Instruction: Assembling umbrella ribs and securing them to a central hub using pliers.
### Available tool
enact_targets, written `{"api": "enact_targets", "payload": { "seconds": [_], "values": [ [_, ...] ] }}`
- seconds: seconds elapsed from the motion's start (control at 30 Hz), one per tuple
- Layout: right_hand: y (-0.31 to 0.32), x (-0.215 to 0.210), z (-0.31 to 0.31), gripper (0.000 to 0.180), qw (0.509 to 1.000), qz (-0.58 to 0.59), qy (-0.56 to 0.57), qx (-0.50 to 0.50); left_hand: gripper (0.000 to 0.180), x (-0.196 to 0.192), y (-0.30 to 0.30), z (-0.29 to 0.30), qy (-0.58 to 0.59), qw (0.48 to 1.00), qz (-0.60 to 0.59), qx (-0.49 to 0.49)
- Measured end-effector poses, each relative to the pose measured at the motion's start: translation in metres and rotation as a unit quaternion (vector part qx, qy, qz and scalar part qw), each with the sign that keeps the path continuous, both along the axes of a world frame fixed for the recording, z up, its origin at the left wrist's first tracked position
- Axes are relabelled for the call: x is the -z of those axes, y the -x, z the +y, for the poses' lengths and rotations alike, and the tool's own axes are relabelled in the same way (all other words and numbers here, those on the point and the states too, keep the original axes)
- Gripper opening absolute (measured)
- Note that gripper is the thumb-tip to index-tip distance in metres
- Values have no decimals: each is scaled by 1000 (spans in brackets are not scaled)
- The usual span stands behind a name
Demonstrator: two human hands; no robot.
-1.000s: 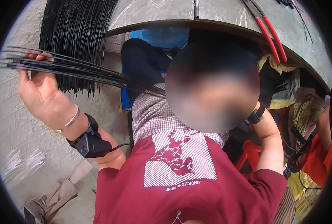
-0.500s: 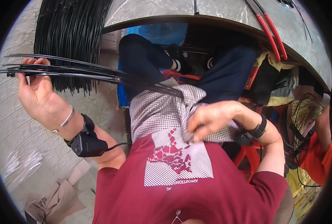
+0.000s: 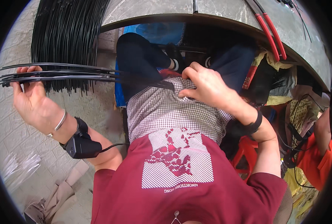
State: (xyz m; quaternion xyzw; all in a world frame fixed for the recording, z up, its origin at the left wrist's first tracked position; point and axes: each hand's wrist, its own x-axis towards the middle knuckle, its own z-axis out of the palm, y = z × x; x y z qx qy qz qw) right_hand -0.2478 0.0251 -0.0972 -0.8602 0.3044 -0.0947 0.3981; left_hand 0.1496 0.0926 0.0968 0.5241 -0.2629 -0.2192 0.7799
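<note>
Head view, looking straight down at my lap: my left hand (image 3: 31,99) is out to the side, fingers curled shut around 1 end of a bunch of long black ties (image 3: 61,72), which fan flat across toward my lap. Behind them a big hanging bundle of black strands (image 3: 67,33) drapes off the stone table (image 3: 225,13), with red-handled cutters (image 3: 270,31) lying up on top. My right hand (image 3: 207,86) is at the far edge of the checkered cloth (image 3: 166,108) on my lap, fingers bent and pinching at the fabric where the tie tips end; whether it has hold of a tie I can't tell.

Risk, as I judge it: the fan is loose, so a slack left grip could let ties slide out and scatter onto the brick floor (image 3: 9,142), or the tips could snag the cloth.

Against 0.5 s ago: my right hand has gone from low on the cloth up to its far edge; the left sits about the same.
</note>
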Motion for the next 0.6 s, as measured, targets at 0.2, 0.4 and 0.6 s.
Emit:
{"api": "enact_targets", "payload": {
  "seconds": [0.2, 0.4, 0.6],
  "values": [
    [19, 2, 32, 30, 999, 20, 16, 35, 29, 10, 31, -17, -28, 990, 0, -138],
    [25, 17, -6, 19, 933, -190, -281, 120, 30, 19, 30, -16, -13, 996, 18, -90],
    [46, 63, -15, 19, 928, -85, -356, 60, 27, -2, -17, 16, -29, 994, -54, -91]
  ]
}}
